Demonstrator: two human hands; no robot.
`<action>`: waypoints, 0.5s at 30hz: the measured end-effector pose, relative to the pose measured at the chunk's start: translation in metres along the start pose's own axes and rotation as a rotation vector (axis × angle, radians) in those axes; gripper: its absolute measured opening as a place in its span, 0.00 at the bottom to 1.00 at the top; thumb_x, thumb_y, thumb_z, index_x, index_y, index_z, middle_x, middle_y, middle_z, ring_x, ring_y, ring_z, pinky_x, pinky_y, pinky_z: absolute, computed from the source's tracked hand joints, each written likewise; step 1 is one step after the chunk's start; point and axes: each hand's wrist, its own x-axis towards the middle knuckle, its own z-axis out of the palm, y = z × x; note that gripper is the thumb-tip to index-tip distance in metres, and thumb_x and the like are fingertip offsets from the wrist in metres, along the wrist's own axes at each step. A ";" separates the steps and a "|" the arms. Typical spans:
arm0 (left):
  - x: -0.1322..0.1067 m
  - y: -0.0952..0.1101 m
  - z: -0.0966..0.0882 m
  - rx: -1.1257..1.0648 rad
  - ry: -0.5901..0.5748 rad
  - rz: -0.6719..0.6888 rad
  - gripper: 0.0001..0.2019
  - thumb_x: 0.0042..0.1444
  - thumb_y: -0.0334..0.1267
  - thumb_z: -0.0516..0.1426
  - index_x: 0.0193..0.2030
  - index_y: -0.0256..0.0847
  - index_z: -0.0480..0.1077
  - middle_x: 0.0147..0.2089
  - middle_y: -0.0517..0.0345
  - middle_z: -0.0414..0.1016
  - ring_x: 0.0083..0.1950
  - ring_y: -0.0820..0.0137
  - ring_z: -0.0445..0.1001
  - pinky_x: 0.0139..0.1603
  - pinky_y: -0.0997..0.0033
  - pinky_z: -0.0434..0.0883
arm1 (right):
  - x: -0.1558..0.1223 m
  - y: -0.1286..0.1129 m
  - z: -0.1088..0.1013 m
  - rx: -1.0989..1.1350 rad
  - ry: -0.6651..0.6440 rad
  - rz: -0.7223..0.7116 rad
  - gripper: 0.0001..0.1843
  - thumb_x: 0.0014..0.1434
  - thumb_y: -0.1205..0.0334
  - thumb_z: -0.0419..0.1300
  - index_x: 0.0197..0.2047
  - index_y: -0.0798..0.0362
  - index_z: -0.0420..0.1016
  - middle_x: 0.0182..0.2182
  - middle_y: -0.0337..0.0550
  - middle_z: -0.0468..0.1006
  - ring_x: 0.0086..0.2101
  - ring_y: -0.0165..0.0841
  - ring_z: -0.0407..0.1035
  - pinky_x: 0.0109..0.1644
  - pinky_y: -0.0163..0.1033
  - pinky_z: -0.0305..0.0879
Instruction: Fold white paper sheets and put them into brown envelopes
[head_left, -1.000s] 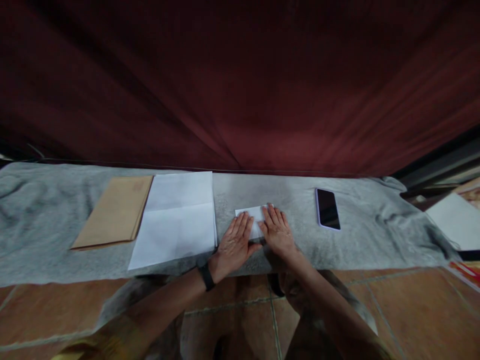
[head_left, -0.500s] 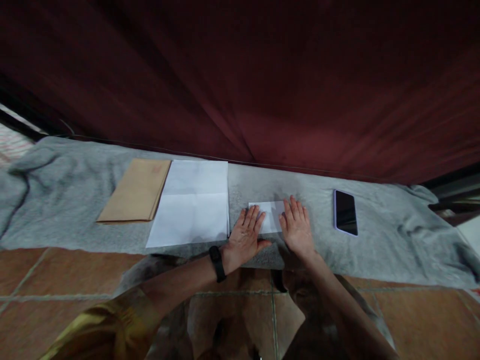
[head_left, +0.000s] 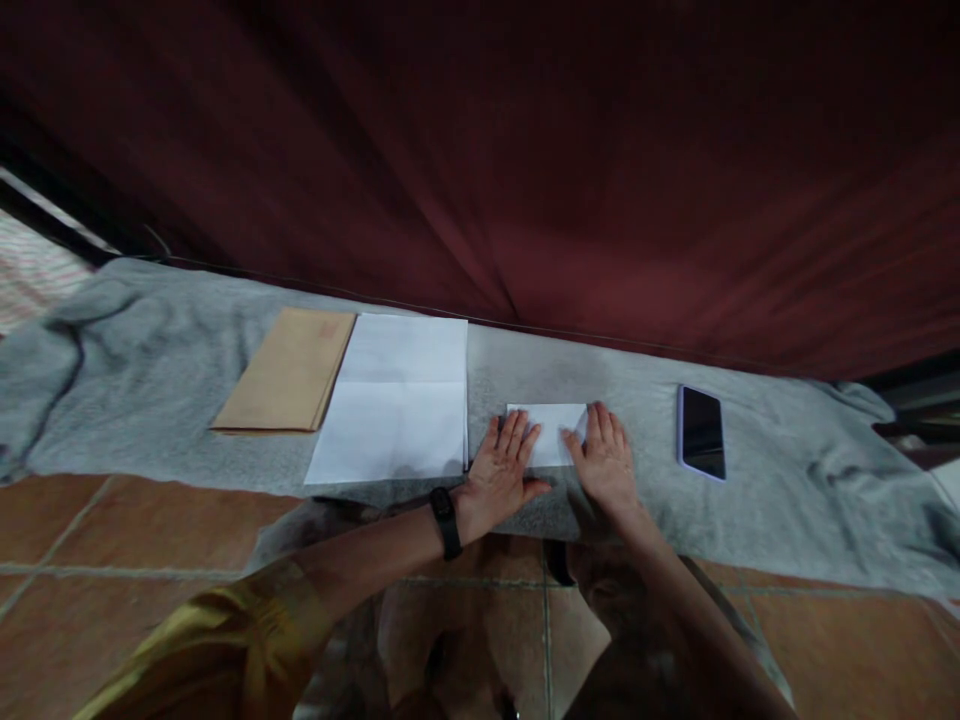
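Note:
A small folded white paper (head_left: 551, 430) lies on a grey cloth (head_left: 150, 380) spread on the floor. My left hand (head_left: 501, 475) lies flat with its fingers stretched out over the paper's left end. My right hand (head_left: 606, 462) lies flat on the paper's right end, fingers together and extended. Both palms press down and hold nothing. A black band sits on my left wrist (head_left: 446, 520).
A larger creased white sheet (head_left: 397, 400) lies left of my hands, next to a brown envelope (head_left: 289, 370). A phone (head_left: 702, 432) with a dark screen lies to the right. A dark red curtain (head_left: 525, 160) hangs behind the cloth. Brown floor tiles (head_left: 112, 540) run along the near side.
My hands have slid apart along the folded paper, right hand moving to its right end. The camera has turned, shifting everything rightward in view.

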 end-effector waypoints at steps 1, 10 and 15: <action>0.000 0.000 0.000 -0.002 -0.004 -0.005 0.44 0.61 0.64 0.52 0.74 0.32 0.54 0.77 0.35 0.48 0.78 0.47 0.45 0.75 0.40 0.46 | 0.001 0.000 -0.002 0.010 0.008 0.017 0.32 0.70 0.46 0.47 0.67 0.60 0.63 0.63 0.62 0.68 0.60 0.50 0.62 0.61 0.57 0.60; 0.000 0.002 0.002 -0.004 -0.009 -0.041 0.43 0.61 0.64 0.52 0.74 0.34 0.55 0.77 0.38 0.48 0.78 0.42 0.42 0.74 0.36 0.46 | 0.016 0.007 -0.018 0.253 -0.105 0.176 0.20 0.65 0.52 0.54 0.53 0.53 0.75 0.40 0.48 0.78 0.42 0.41 0.72 0.48 0.45 0.69; 0.001 0.003 0.000 -0.002 -0.018 -0.042 0.44 0.61 0.64 0.52 0.74 0.33 0.55 0.77 0.37 0.48 0.77 0.41 0.43 0.74 0.37 0.47 | 0.023 0.015 -0.022 0.422 -0.207 0.377 0.20 0.59 0.47 0.58 0.45 0.54 0.78 0.31 0.45 0.79 0.32 0.39 0.72 0.38 0.42 0.66</action>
